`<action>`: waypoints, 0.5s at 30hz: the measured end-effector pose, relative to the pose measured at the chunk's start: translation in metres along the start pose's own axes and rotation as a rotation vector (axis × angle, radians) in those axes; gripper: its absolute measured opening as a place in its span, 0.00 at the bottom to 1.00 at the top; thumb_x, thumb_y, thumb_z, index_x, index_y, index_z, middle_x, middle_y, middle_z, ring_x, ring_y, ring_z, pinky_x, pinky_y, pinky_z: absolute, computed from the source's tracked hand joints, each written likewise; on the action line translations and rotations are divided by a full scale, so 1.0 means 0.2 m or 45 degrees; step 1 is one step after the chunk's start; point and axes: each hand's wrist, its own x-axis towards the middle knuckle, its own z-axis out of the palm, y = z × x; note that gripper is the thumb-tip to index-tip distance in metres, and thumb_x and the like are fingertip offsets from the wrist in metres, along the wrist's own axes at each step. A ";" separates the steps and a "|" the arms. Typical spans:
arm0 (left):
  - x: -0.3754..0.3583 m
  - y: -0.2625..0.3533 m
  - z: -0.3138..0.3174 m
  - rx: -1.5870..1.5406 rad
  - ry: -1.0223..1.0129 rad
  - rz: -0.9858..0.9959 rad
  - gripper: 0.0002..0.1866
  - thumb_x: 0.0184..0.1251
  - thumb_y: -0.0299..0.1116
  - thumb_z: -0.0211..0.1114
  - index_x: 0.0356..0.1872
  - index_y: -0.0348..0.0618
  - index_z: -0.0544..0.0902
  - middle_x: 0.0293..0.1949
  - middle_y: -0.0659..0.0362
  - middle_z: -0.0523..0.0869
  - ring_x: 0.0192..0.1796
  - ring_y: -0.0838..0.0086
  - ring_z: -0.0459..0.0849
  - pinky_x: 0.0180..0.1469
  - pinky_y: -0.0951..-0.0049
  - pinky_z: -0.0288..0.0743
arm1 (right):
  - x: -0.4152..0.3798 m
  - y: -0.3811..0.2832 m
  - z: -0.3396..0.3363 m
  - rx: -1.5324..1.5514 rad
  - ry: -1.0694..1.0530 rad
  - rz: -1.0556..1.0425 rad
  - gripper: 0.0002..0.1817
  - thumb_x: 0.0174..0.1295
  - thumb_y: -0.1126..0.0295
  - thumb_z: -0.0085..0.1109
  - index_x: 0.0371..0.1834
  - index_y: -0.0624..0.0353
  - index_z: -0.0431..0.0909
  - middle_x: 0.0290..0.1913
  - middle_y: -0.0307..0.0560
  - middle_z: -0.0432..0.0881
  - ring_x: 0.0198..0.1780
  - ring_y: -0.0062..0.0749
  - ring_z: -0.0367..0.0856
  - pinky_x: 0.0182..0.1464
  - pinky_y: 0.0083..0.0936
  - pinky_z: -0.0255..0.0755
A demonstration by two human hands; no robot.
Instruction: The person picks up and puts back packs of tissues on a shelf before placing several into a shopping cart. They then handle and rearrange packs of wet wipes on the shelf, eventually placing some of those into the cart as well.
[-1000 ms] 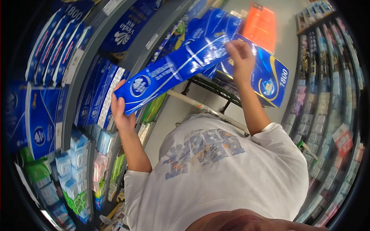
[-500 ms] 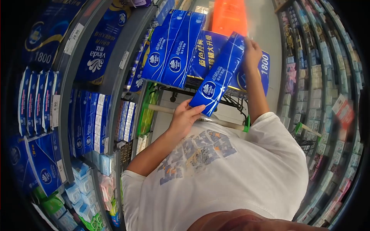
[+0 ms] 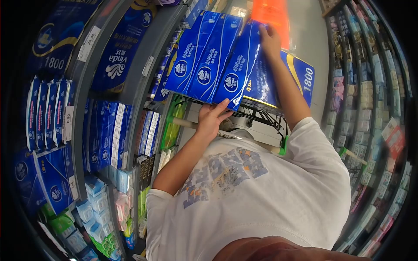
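Observation:
A long blue Vinda tissue pack [image 3: 237, 65] lies beside two similar blue packs [image 3: 196, 56], on top of a large blue box [image 3: 300, 74] marked 1800. The box rests on a cart [image 3: 261, 114]. At the pack's near end is my left hand [image 3: 212, 116], with its fingers on the edge and its thumb apart from them. My right hand [image 3: 271, 40] grips the far right end of the same pack with bent fingers.
Shelves with blue tissue packs [image 3: 98, 135] and price tags stand on the left. More stocked shelves [image 3: 365, 100] line the right side. An orange object [image 3: 272, 15] is beyond the box. The cart's handle [image 3: 261, 145] crosses in front of my shirt.
The pack has moved left and away from me, from a slant over the box to lying alongside the other packs. Both hands moved with it.

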 end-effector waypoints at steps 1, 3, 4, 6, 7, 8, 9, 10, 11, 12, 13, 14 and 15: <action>0.00 0.00 0.00 -0.008 -0.031 0.057 0.20 0.69 0.29 0.69 0.59 0.39 0.75 0.53 0.56 0.84 0.57 0.66 0.83 0.60 0.58 0.79 | 0.00 -0.02 0.02 -0.017 0.060 -0.026 0.35 0.64 0.52 0.66 0.65 0.71 0.75 0.51 0.62 0.86 0.53 0.43 0.85 0.57 0.32 0.75; 0.03 0.00 -0.01 -0.029 -0.050 0.076 0.20 0.69 0.29 0.69 0.58 0.39 0.76 0.53 0.55 0.84 0.56 0.67 0.84 0.59 0.60 0.79 | 0.02 -0.02 0.05 -0.041 0.135 -0.066 0.35 0.63 0.51 0.67 0.63 0.70 0.76 0.54 0.64 0.84 0.56 0.47 0.84 0.59 0.35 0.75; 0.04 0.00 -0.03 -0.040 -0.091 0.068 0.20 0.68 0.29 0.69 0.58 0.39 0.76 0.53 0.55 0.84 0.55 0.68 0.84 0.59 0.61 0.79 | 0.02 -0.05 0.05 -0.085 0.128 -0.053 0.35 0.62 0.51 0.68 0.62 0.70 0.76 0.54 0.65 0.84 0.57 0.48 0.83 0.60 0.36 0.74; 0.03 0.01 -0.05 -0.026 -0.156 0.060 0.19 0.68 0.29 0.70 0.57 0.37 0.76 0.53 0.54 0.84 0.55 0.68 0.84 0.61 0.63 0.79 | 0.01 -0.16 0.03 -0.234 0.159 -0.090 0.33 0.61 0.50 0.68 0.59 0.70 0.78 0.55 0.65 0.83 0.58 0.50 0.82 0.61 0.37 0.73; 0.02 0.02 -0.08 -0.045 -0.138 0.084 0.19 0.68 0.29 0.70 0.57 0.37 0.76 0.53 0.54 0.84 0.55 0.68 0.84 0.61 0.63 0.79 | -0.01 -0.22 0.02 -0.339 0.199 -0.142 0.33 0.61 0.51 0.69 0.58 0.69 0.79 0.55 0.65 0.83 0.59 0.51 0.81 0.62 0.38 0.72; 0.01 0.03 -0.13 0.088 -0.183 0.026 0.21 0.67 0.29 0.70 0.58 0.36 0.76 0.53 0.54 0.84 0.56 0.68 0.84 0.60 0.64 0.79 | -0.01 -0.25 0.01 -0.402 0.241 -0.271 0.30 0.60 0.52 0.70 0.55 0.68 0.80 0.54 0.63 0.83 0.60 0.52 0.80 0.63 0.39 0.70; -0.01 0.03 -0.18 0.220 -0.221 -0.036 0.22 0.67 0.28 0.70 0.60 0.35 0.76 0.53 0.54 0.84 0.56 0.68 0.84 0.60 0.65 0.80 | -0.03 -0.32 0.00 -0.423 0.256 -0.427 0.27 0.60 0.55 0.71 0.54 0.67 0.81 0.54 0.62 0.82 0.60 0.52 0.79 0.64 0.39 0.69; -0.05 0.01 -0.25 0.214 -0.116 0.003 0.23 0.67 0.29 0.69 0.61 0.34 0.75 0.53 0.53 0.84 0.55 0.68 0.84 0.57 0.67 0.80 | -0.09 -0.44 -0.01 -0.372 0.203 -0.441 0.25 0.61 0.58 0.70 0.53 0.66 0.81 0.54 0.60 0.83 0.60 0.50 0.79 0.65 0.39 0.69; -0.09 0.02 -0.31 0.189 -0.070 0.023 0.23 0.67 0.29 0.69 0.61 0.34 0.75 0.53 0.53 0.84 0.55 0.68 0.84 0.57 0.67 0.80 | -0.14 -0.52 0.01 -0.279 0.161 -0.519 0.22 0.62 0.60 0.69 0.53 0.64 0.82 0.53 0.58 0.83 0.59 0.47 0.80 0.64 0.37 0.70; -0.14 0.04 -0.38 0.174 -0.018 0.065 0.23 0.67 0.29 0.69 0.61 0.34 0.76 0.53 0.52 0.85 0.54 0.68 0.84 0.56 0.67 0.81 | -0.23 -0.63 0.04 -0.097 0.055 -0.471 0.20 0.64 0.61 0.68 0.53 0.63 0.82 0.53 0.55 0.84 0.56 0.42 0.82 0.62 0.35 0.73; -0.20 0.06 -0.47 0.162 0.043 0.108 0.23 0.67 0.29 0.69 0.61 0.34 0.76 0.53 0.51 0.85 0.53 0.68 0.85 0.55 0.68 0.81 | -0.35 -0.77 0.07 -0.042 -0.057 -0.496 0.18 0.65 0.64 0.67 0.53 0.63 0.83 0.52 0.51 0.85 0.53 0.35 0.83 0.60 0.32 0.75; -0.24 0.04 -0.59 0.131 0.134 0.199 0.21 0.68 0.28 0.68 0.60 0.34 0.77 0.53 0.50 0.86 0.51 0.68 0.86 0.55 0.68 0.81 | -0.45 -0.86 0.12 0.063 -0.206 -0.454 0.16 0.66 0.66 0.67 0.52 0.63 0.83 0.51 0.49 0.86 0.52 0.32 0.83 0.59 0.30 0.75; -0.30 0.05 -0.70 0.118 0.205 0.222 0.21 0.68 0.28 0.68 0.60 0.34 0.77 0.53 0.50 0.86 0.51 0.68 0.86 0.55 0.68 0.81 | -0.55 -0.93 0.17 0.170 -0.355 -0.410 0.14 0.66 0.67 0.66 0.51 0.62 0.83 0.50 0.47 0.86 0.51 0.29 0.82 0.58 0.28 0.75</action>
